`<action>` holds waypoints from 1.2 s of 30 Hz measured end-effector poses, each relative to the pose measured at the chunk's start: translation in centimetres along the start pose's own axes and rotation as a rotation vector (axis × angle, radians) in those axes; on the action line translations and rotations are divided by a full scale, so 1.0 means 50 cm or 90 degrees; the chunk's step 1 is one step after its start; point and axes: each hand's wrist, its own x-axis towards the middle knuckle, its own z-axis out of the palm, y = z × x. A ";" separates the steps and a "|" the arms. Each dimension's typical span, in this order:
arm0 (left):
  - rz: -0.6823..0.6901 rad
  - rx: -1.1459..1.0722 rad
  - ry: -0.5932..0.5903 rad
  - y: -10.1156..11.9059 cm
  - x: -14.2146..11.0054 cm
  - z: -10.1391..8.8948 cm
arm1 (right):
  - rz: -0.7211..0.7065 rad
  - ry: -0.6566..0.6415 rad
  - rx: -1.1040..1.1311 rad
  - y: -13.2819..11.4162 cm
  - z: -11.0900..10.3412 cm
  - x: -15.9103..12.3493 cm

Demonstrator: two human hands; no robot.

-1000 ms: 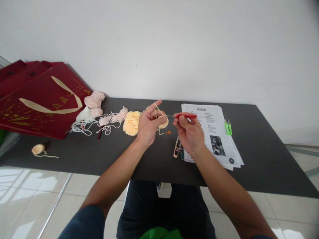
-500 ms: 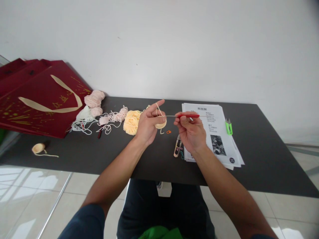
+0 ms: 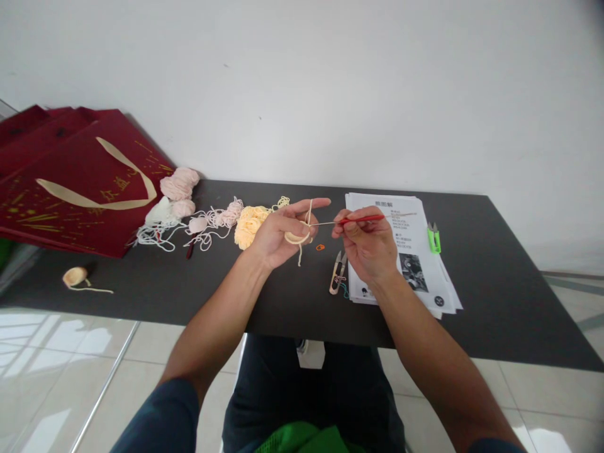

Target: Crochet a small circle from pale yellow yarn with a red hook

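Observation:
My left hand [image 3: 278,236] pinches a small cream crochet piece [image 3: 296,238], with its index finger stretched to the right and yarn looped over it. A loose yarn tail hangs below the piece. In my right hand [image 3: 370,245] is a crochet hook [image 3: 362,219] with a red handle, held between thumb and fingers. Its thin metal shaft points left and its tip reaches the yarn at my left hand; how the tip sits in the stitches is too small to tell. A yellow yarn ball [image 3: 249,226] lies just behind my left hand.
An orange stitch marker [image 3: 320,247] and thread snips [image 3: 338,274] lie between my hands. Printed sheets [image 3: 429,277] are under my right hand, with green snips [image 3: 433,239] on their edge. Pink yarn [image 3: 179,184], red bags [image 3: 80,182] and another cream crochet piece [image 3: 75,275] are at left.
My left hand has turned, its index finger now lower and pointing right, and the crochet piece has tilted and shifted slightly left. My right hand with the hook has moved a little right.

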 end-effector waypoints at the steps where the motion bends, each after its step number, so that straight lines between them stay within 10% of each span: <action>1: -0.011 -0.003 -0.010 0.001 0.000 -0.001 | -0.007 -0.008 -0.004 -0.002 -0.002 0.000; 20: -0.151 0.047 -0.158 0.009 0.003 -0.024 | -0.013 -0.109 -0.049 -0.026 -0.020 0.000; 36: 0.191 0.233 0.137 -0.046 0.014 -0.005 | 0.101 0.173 0.075 0.027 0.012 -0.009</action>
